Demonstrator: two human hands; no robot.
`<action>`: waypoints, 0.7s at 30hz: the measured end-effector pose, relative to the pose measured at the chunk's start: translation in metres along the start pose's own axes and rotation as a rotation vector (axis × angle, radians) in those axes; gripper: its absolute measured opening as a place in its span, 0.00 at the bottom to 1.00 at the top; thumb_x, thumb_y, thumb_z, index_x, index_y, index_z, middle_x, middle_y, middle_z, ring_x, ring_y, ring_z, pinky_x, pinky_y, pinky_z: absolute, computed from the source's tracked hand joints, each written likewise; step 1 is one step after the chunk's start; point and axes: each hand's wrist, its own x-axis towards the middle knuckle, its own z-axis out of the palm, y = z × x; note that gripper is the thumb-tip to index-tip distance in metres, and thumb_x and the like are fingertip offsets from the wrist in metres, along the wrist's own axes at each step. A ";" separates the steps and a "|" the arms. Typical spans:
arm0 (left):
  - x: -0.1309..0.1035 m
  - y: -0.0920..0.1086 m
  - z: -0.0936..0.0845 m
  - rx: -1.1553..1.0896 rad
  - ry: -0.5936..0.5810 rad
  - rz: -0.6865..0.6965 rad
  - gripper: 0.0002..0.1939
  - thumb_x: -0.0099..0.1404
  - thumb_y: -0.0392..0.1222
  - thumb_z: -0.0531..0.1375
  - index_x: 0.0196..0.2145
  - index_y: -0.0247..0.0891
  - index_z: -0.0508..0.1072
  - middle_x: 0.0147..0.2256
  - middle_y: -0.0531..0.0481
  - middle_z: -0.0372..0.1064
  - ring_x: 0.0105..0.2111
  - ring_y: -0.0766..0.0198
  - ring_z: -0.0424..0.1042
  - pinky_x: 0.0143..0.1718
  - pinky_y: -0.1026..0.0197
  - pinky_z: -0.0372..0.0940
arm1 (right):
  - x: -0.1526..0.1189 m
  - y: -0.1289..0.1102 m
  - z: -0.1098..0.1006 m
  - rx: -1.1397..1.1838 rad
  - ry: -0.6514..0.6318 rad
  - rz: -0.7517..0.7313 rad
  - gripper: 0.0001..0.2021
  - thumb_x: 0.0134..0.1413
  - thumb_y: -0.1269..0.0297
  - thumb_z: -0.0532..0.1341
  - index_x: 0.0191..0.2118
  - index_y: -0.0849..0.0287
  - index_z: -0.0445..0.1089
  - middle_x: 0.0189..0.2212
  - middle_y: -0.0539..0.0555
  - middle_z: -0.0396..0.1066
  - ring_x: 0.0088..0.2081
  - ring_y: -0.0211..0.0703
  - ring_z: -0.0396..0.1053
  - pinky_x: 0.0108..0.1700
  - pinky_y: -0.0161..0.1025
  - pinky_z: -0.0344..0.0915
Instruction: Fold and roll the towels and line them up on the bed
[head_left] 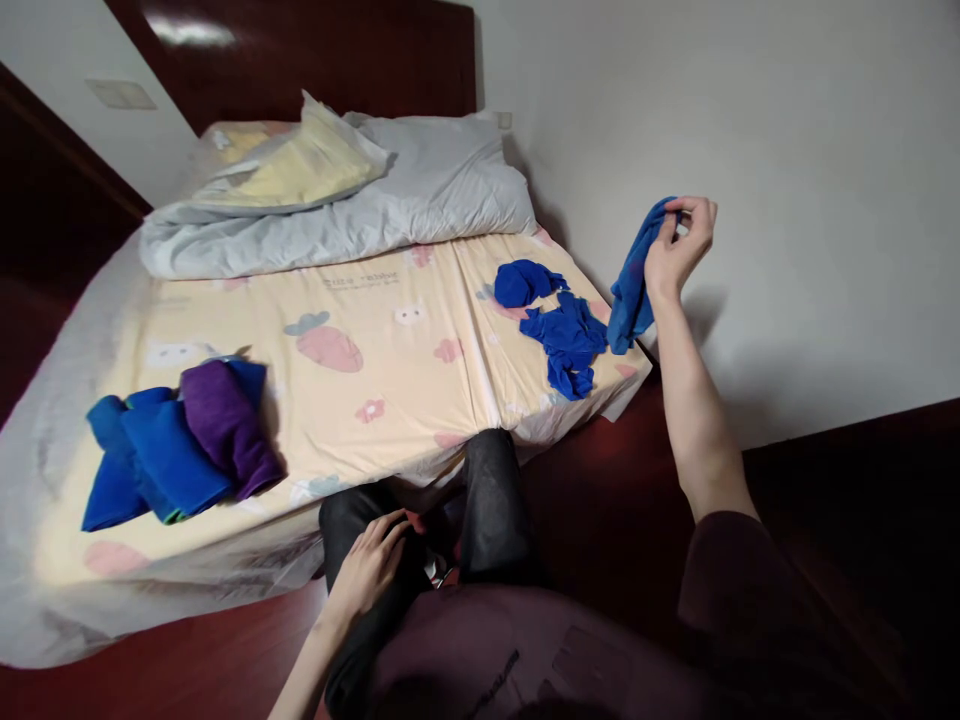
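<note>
Pinched at its upper end, a blue cloth [636, 282] hangs from my right hand [681, 245], raised off the bed's right corner. Just left of it, two crumpled blue cloths [568, 335] lie close together on the sheet. My left hand [375, 560] rests on my dark trouser leg, fingers stretched out, with nothing in it. On the left side of the bed sits a group of folded blue cloths [176, 455], with a folded purple cloth [225, 425] partly on top of them.
The bed [390, 360] has a cream sheet printed with strawberries and flowers. A grey-white quilt [442, 170] and a pale yellow folded item [307, 165] lie near the dark wooden headboard [360, 60]. A white wall [787, 200] stands close on the right.
</note>
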 end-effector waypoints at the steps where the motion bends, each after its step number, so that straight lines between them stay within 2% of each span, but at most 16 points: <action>1: 0.009 0.009 -0.004 -0.030 -0.002 0.016 0.18 0.76 0.45 0.51 0.54 0.43 0.77 0.58 0.43 0.74 0.57 0.51 0.75 0.58 0.47 0.74 | 0.002 -0.015 -0.004 0.056 -0.030 0.009 0.13 0.78 0.57 0.51 0.50 0.57 0.70 0.47 0.61 0.72 0.49 0.43 0.70 0.53 0.41 0.70; 4: 0.029 0.038 -0.024 -0.143 0.027 0.031 0.18 0.78 0.45 0.51 0.57 0.42 0.74 0.59 0.43 0.73 0.59 0.53 0.74 0.60 0.48 0.72 | -0.002 -0.069 -0.024 0.285 -0.211 0.054 0.12 0.75 0.57 0.55 0.47 0.58 0.72 0.45 0.58 0.73 0.45 0.42 0.74 0.50 0.43 0.73; 7: 0.035 0.065 -0.048 -0.257 0.082 -0.012 0.19 0.78 0.46 0.51 0.62 0.44 0.71 0.60 0.42 0.71 0.60 0.54 0.73 0.63 0.50 0.70 | -0.032 -0.132 -0.052 0.465 -0.548 0.030 0.10 0.72 0.59 0.59 0.45 0.58 0.76 0.43 0.54 0.73 0.46 0.43 0.75 0.53 0.48 0.74; 9: 0.034 0.082 -0.063 -0.322 0.128 -0.052 0.20 0.78 0.47 0.53 0.64 0.45 0.69 0.61 0.42 0.70 0.61 0.53 0.72 0.64 0.49 0.69 | -0.069 -0.175 -0.070 0.548 -0.782 0.008 0.09 0.71 0.64 0.60 0.42 0.54 0.79 0.42 0.53 0.74 0.49 0.46 0.75 0.56 0.49 0.73; 11: 0.032 0.099 -0.073 -0.378 0.185 -0.067 0.22 0.77 0.47 0.55 0.66 0.45 0.66 0.63 0.40 0.67 0.63 0.52 0.70 0.65 0.46 0.68 | -0.116 -0.216 -0.084 0.644 -1.039 -0.027 0.13 0.69 0.71 0.58 0.42 0.50 0.80 0.41 0.52 0.74 0.47 0.45 0.76 0.55 0.46 0.73; 14: 0.032 0.116 -0.074 -0.435 0.234 -0.022 0.25 0.75 0.48 0.60 0.66 0.45 0.65 0.65 0.38 0.64 0.65 0.50 0.67 0.65 0.44 0.67 | -0.189 -0.268 -0.091 0.809 -1.338 -0.016 0.17 0.68 0.75 0.56 0.41 0.49 0.80 0.41 0.52 0.74 0.44 0.43 0.76 0.52 0.42 0.73; 16: 0.030 0.119 -0.067 -0.468 0.234 -0.001 0.20 0.74 0.47 0.61 0.60 0.43 0.69 0.59 0.38 0.70 0.58 0.51 0.72 0.60 0.48 0.71 | -0.231 -0.295 -0.089 0.917 -1.435 0.047 0.16 0.68 0.74 0.56 0.41 0.51 0.80 0.41 0.53 0.74 0.44 0.43 0.76 0.52 0.42 0.73; 18: 0.025 0.115 -0.059 -0.500 0.251 -0.019 0.11 0.76 0.45 0.58 0.53 0.41 0.71 0.50 0.41 0.73 0.50 0.56 0.76 0.54 0.53 0.73 | -0.265 -0.312 -0.086 0.993 -1.460 0.159 0.14 0.69 0.71 0.55 0.41 0.52 0.79 0.41 0.53 0.75 0.43 0.43 0.75 0.51 0.42 0.73; 21: 0.010 0.101 -0.050 -0.524 0.294 -0.089 0.06 0.76 0.42 0.54 0.45 0.40 0.70 0.44 0.44 0.73 0.46 0.59 0.75 0.51 0.56 0.72 | -0.301 -0.318 -0.083 1.027 -1.467 0.336 0.11 0.71 0.65 0.57 0.44 0.53 0.79 0.43 0.54 0.77 0.46 0.45 0.76 0.52 0.43 0.72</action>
